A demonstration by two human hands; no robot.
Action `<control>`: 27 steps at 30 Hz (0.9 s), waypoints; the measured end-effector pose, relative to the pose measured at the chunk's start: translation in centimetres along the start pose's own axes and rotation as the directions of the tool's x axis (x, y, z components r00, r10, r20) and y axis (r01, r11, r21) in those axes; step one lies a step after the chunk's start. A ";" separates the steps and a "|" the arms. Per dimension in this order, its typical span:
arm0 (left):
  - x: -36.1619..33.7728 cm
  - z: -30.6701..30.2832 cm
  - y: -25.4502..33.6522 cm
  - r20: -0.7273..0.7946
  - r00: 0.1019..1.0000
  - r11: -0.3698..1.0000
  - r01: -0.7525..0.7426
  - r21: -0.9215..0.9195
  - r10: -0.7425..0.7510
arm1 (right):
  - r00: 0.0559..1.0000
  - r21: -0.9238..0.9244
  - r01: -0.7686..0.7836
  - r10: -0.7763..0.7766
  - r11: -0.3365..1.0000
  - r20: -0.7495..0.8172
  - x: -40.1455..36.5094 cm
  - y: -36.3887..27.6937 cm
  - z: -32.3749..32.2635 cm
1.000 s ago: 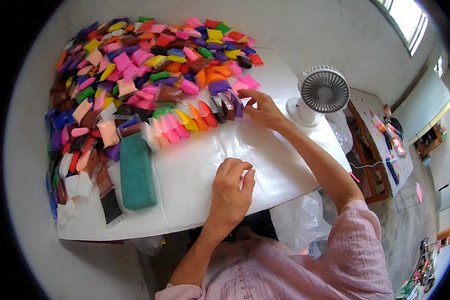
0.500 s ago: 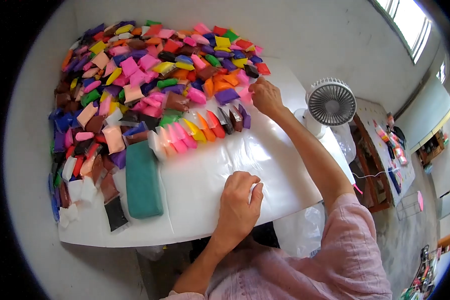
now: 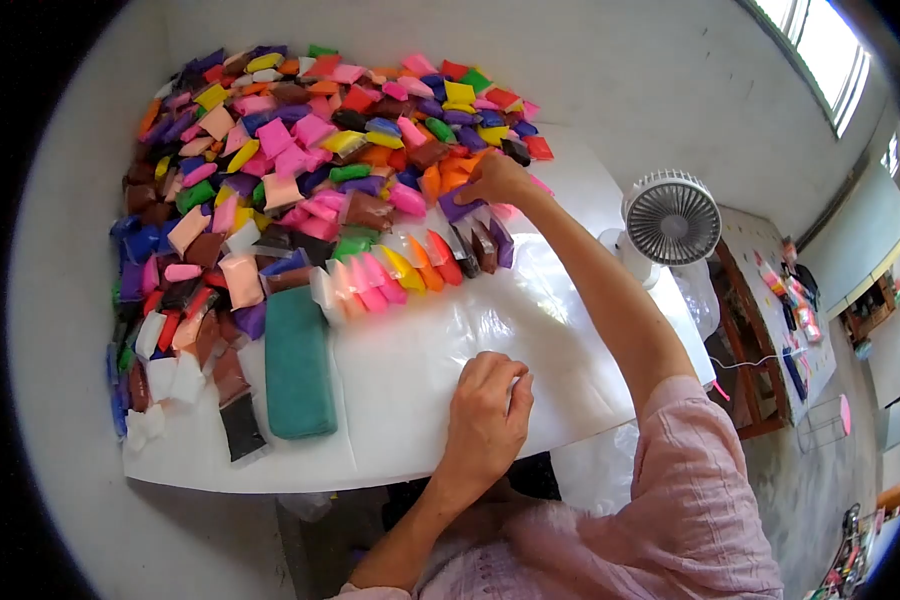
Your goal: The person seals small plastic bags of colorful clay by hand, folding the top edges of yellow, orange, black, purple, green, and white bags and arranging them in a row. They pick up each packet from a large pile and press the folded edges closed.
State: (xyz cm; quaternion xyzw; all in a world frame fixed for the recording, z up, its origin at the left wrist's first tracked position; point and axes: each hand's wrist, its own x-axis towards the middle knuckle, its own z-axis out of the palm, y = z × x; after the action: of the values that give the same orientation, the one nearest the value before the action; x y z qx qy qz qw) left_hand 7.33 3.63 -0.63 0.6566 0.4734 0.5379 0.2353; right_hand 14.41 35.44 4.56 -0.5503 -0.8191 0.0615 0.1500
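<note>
My right hand [image 3: 498, 180] reaches to the right edge of a big heap of colourful packets [image 3: 290, 160], its fingers at a purple packet [image 3: 460, 203] beside some orange ones. Its fingertips are partly hidden, so the grip is unclear. My left hand [image 3: 487, 413] rests over the white table surface [image 3: 400, 400] near the front edge, fingers curled, with nothing visible in them. Between the hands and the heap lies a slanting row of packets, among them a yellow one [image 3: 402, 270], a red one [image 3: 444, 258] and a brown one [image 3: 484, 246].
A teal block [image 3: 300, 365] lies left of centre on the table. A black packet [image 3: 240, 428] is by the front left edge. A white fan [image 3: 672, 220] stands at the right. Behind it are a side table [image 3: 770, 300] with items and a white cable.
My right hand has moved left, from the pink packet near the heap's right edge onto the purple packet. The view has shifted slightly. My left hand keeps its pose.
</note>
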 end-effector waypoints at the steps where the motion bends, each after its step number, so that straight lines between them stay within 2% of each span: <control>1: 0.0 0.0 0.1 0.000 1.000 1.000 0.005 -0.015 -0.005 | 1.000 0.076 0.014 -0.015 0.997 0.015 0.1 0.3 0.0; 2: 0.0 0.1 0.2 0.000 1.000 0.999 0.010 -0.030 -0.010 | 0.999 0.151 0.026 -0.031 0.988 0.029 0.1 0.4 0.0; 5: 0.0 0.1 0.1 0.007 1.000 1.000 0.011 -0.023 -0.011 | 0.961 0.372 0.255 -0.190 0.892 -0.203 -0.9 0.8 -0.1; 8: 0.0 0.2 -0.1 -0.003 1.000 1.000 0.019 -0.018 -0.019 | 0.894 0.427 0.344 -0.152 0.836 -0.421 -2.3 0.7 -1.6; 11: 0.0 0.1 0.2 -0.036 0.993 0.988 0.111 -0.111 -0.116 | 0.974 0.747 0.217 -0.084 0.629 -0.213 -8.8 -1.9 -6.4; 14: 0.1 -0.3 0.5 -0.027 0.974 0.910 0.200 -0.362 -0.225 | 0.975 0.812 0.219 -0.141 0.541 -0.169 -13.7 -1.0 -6.7; 15: 0.0 -0.5 0.4 -0.018 0.964 0.868 0.230 -0.439 -0.265 | 0.982 0.860 0.183 -0.137 0.476 -0.134 -16.2 -1.7 -7.0; 16: -0.1 -0.6 0.3 0.002 0.966 0.841 0.225 -0.491 -0.257 | 0.982 0.873 0.171 -0.153 0.457 -0.113 -18.1 -1.6 -6.7; 17: 0.0 -0.9 0.6 0.009 0.974 0.842 0.202 -0.500 -0.228 | 0.981 0.885 0.160 -0.171 0.438 -0.092 -19.9 -1.5 -6.3; 19: 0.0 -0.9 0.5 0.050 0.977 0.837 0.205 -0.508 -0.208 | 0.979 0.960 0.094 -0.200 0.264 -0.041 -22.9 -1.9 -4.9; 21: -0.1 -0.8 0.3 0.062 0.973 0.819 0.222 -0.528 -0.224 | 0.981 0.970 0.056 -0.194 0.237 -0.009 -24.9 -2.1 -3.9; 23: -0.1 -0.9 0.1 0.068 0.971 0.792 0.226 -0.567 -0.228 | 0.986 0.968 0.078 -0.159 0.239 -0.041 -26.4 -2.3 -3.4; 26: 0.0 -0.9 0.4 0.021 0.983 0.804 0.162 -0.572 -0.183 | 0.992 0.963 0.050 -0.126 0.265 -0.017 -27.6 -2.0 -3.0; 27: -0.1 -1.0 0.5 0.014 0.986 0.812 0.147 -0.565 -0.169 | 0.993 0.970 0.049 -0.120 0.237 -0.021 -27.9 -1.9 -2.5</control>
State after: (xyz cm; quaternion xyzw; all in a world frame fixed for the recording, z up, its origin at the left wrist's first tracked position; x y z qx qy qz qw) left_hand 6.61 3.11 0.08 0.5060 0.3506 0.6444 0.4536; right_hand 23.32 8.87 2.47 -0.2946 -0.6398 0.5601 0.4361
